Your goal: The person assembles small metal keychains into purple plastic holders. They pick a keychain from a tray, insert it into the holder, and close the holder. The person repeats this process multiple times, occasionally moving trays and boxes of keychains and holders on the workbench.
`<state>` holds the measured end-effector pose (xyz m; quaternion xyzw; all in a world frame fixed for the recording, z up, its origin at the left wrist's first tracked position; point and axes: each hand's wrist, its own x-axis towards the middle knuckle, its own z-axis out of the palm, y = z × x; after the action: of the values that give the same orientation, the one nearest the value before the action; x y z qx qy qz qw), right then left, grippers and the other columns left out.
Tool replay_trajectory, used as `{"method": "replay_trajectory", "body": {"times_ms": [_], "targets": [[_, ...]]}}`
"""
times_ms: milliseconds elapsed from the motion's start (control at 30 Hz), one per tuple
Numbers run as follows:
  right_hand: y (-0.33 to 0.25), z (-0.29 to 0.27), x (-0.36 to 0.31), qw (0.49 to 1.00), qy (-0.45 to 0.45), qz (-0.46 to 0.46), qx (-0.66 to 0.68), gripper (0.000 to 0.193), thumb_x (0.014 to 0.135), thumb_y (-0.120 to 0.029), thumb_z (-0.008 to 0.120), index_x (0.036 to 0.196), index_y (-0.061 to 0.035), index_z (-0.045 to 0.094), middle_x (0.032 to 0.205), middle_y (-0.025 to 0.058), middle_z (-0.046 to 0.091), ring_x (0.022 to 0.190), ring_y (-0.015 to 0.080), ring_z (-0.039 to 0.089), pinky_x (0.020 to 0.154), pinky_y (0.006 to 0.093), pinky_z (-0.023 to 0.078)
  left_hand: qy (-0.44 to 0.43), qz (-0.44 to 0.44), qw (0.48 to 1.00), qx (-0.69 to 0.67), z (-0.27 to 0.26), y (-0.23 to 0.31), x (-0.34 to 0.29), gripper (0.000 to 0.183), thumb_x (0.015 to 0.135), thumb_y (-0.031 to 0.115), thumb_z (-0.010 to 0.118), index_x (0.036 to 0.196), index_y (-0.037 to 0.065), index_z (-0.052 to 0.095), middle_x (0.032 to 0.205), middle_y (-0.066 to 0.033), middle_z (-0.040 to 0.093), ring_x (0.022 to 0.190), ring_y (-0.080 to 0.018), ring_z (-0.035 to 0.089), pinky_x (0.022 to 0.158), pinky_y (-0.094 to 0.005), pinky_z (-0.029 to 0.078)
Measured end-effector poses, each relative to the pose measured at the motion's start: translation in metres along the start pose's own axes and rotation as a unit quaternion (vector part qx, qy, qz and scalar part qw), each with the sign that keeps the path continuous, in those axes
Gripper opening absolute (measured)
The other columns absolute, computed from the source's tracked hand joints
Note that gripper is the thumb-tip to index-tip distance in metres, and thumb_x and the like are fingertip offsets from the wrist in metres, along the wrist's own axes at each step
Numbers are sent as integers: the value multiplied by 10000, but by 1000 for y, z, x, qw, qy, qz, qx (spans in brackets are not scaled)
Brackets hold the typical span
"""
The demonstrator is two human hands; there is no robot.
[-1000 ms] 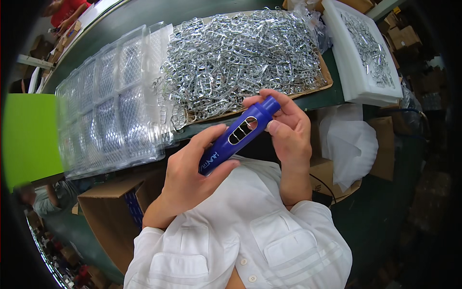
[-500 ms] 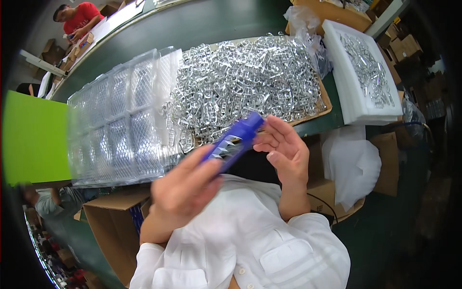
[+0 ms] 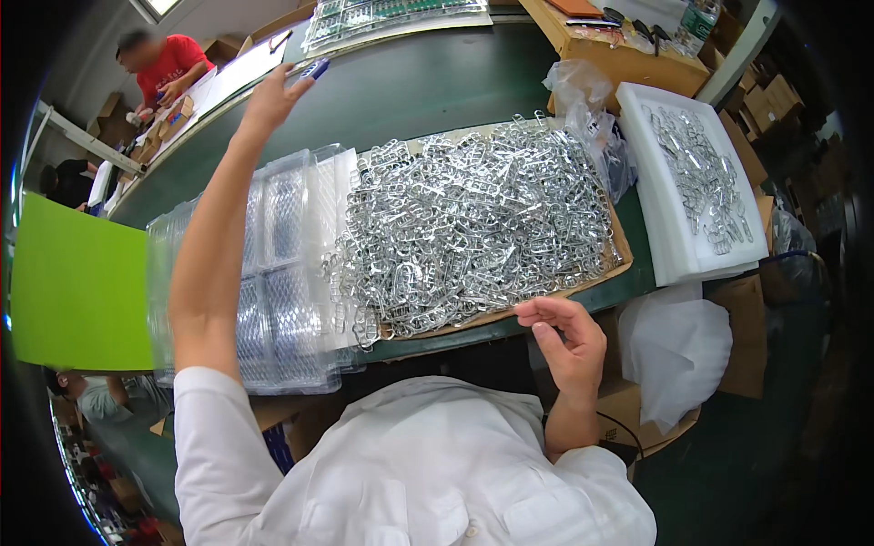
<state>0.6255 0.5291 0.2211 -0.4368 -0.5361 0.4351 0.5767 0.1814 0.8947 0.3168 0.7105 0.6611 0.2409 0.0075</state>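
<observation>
My left hand (image 3: 271,98) is stretched far forward over the green table, closed round a slim blue case (image 3: 315,69). Only one end of the case sticks out beyond the fingers. Close to the table's near edge, my right hand (image 3: 572,350) hangs in the air with its fingers slightly bent and the thumb apart. Nothing shows in it. Just beyond it lies a large heap of shiny metal clips (image 3: 482,218) on a cardboard sheet (image 3: 622,246).
Clear plastic trays (image 3: 273,300) lie under my left forearm, beside a bright green panel (image 3: 77,282). A white foam tray (image 3: 655,209) with more metal pieces stands at right. Green-filled trays (image 3: 391,20) lie at the back. A person in red (image 3: 168,68) works at far left.
My left hand has carried the blue case from in front of my chest to the far left. My right hand, formerly beside the case, now stands apart from it. The view has shifted.
</observation>
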Motion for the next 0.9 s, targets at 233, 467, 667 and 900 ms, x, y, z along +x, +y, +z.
{"method": "replay_trajectory", "body": {"times_ms": [233,467,667,900], "targets": [[-5,-21,20,968,182,-6,-173,234,939,46,672,1170,18,699,1056,87,786,888,132,720,789,273,547,134,111,984,-41,-81,-3,-116,479,1057,214,617,1506,66,545,1491,-170,599,1367,-291,580,1153,-396,426],[3,-25,241,869,74,-107,-478,224,949,-162,701,1115,-26,764,1081,187,771,970,335,756,855,444,569,244,-184,949,-78,-206,-108,-470,356,1059,44,531,1398,-57,572,1333,-142,658,1214,-215,626,1066,-339,479],[104,-36,397,714,-224,-14,-663,355,972,-208,647,1282,-52,721,1066,188,762,967,352,721,868,466,557,346,-458,814,85,-190,-110,-694,294,1042,141,591,1280,-21,650,1208,-131,719,1005,-194,702,864,-319,591],[161,-77,435,763,-359,23,-538,373,828,-148,661,1092,107,729,993,149,770,928,243,706,858,365,542,-14,-693,716,-77,-106,-148,-900,279,979,176,618,1211,74,733,1045,-120,791,798,-247,747,710,-359,570]]}}
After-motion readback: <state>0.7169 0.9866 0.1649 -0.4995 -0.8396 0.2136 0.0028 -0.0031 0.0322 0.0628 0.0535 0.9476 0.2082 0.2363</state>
